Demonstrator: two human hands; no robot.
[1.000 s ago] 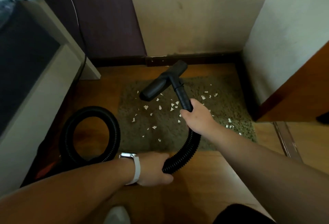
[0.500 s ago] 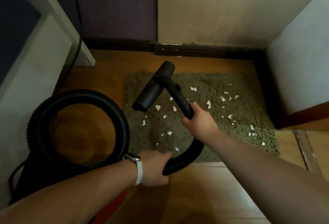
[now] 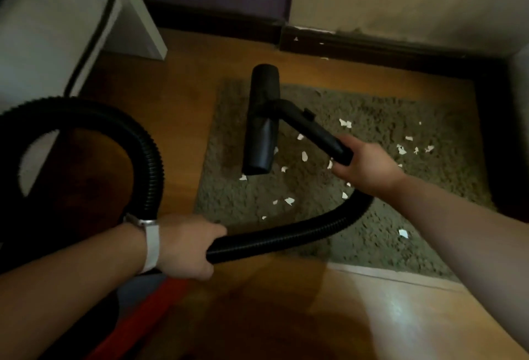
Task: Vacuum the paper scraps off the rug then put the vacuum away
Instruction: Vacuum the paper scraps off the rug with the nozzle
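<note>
Head view: the right hand (image 3: 365, 166) is gripping the wand (image 3: 312, 130) above the rug's (image 3: 386, 245) middle, and the left hand (image 3: 186, 245) is clutching the hose (image 3: 286, 238) just off the rug's near-left corner. The nozzle's (image 3: 262, 119) long axis is running near-to-far over the rug's left part, with the paper scraps (image 3: 289, 200) lying mostly to its right.

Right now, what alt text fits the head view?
The right hand grips the wand, its nozzle over a rug dotted with paper scraps. The left hand holds the black hose above a wood floor.
</note>
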